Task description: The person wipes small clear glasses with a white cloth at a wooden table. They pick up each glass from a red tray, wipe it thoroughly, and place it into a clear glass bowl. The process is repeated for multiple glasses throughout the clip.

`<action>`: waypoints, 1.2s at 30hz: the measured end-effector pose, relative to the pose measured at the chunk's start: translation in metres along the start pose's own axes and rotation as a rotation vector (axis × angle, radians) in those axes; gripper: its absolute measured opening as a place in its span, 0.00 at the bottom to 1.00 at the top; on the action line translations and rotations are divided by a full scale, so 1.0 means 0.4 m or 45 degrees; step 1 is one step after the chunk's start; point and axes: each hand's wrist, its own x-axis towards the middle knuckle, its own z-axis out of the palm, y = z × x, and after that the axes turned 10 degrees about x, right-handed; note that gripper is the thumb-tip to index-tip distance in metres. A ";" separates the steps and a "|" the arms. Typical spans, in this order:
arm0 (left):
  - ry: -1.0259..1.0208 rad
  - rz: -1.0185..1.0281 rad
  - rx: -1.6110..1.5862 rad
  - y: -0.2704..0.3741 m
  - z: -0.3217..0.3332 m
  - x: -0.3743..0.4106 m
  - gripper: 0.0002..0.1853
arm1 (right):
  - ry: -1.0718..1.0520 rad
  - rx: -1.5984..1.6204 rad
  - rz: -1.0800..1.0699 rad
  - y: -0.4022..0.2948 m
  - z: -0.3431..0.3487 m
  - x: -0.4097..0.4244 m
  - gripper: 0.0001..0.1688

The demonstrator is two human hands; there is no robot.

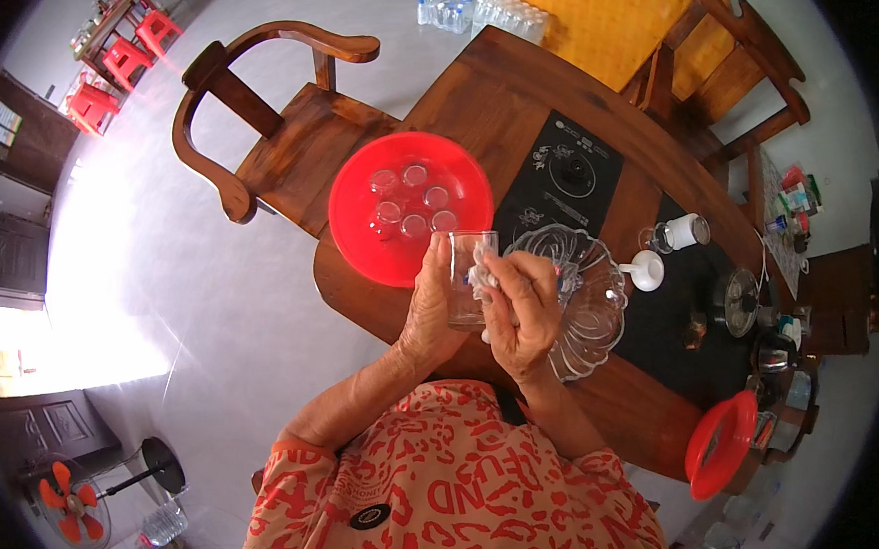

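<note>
A clear glass tumbler [465, 303] is held upright in my left hand [427, 301], whose fingers go around its left side. My right hand [525, 307] pinches a crumpled white cloth or tissue [482, 276] against the tumbler's right side. Just beyond the tumbler, a red plastic basin [348, 242] contains several small glasses [414, 224] standing in it. A scalloped clear glass bowl [599, 326] sits to the right, partly hidden behind my right hand. Something inside that bowl is too covered to name.
The wooden table [461, 109] carries a black induction cooktop [564, 171], a white cup-shaped item [644, 271] and a glass lid [739, 301]. Another red basin [717, 446] is at the right edge. A wooden armchair [306, 140] stands beyond the table, left of the basin.
</note>
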 end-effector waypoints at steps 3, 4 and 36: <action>-0.006 -0.008 0.064 0.014 0.024 -0.016 0.31 | 0.069 0.012 0.095 0.008 0.006 0.011 0.17; 0.011 -0.018 0.085 0.017 0.032 -0.021 0.31 | 0.091 0.055 0.171 0.007 0.007 0.012 0.16; 0.119 0.109 0.197 0.039 0.032 -0.016 0.37 | -0.076 0.404 0.699 -0.011 -0.005 -0.026 0.11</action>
